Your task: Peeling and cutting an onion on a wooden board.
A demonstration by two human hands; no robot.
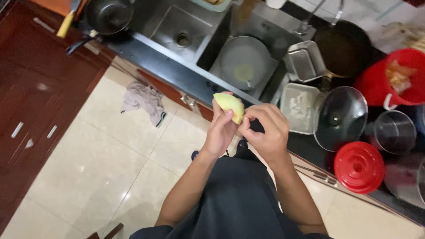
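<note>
I hold a pale yellow-green wedge of peeled fruit or vegetable (pixel 229 105) in front of my body, above the counter's edge. My left hand (pixel 220 131) grips it from below, thumb pressed on its side. My right hand (pixel 264 132) is curled against the wedge's lower right end, fingertips pinching at it. Whether the right hand also holds a small tool is hidden by the fingers.
A steel double sink (pixel 164 27) lies ahead, with a round pan (pixel 245 62) in its right basin. Right of it stand metal trays (pixel 301 104), a glass lid (pixel 340 117), a red bucket (pixel 376 82) and red lid (pixel 359 167). A cloth (pixel 144 100) lies on the tiled floor.
</note>
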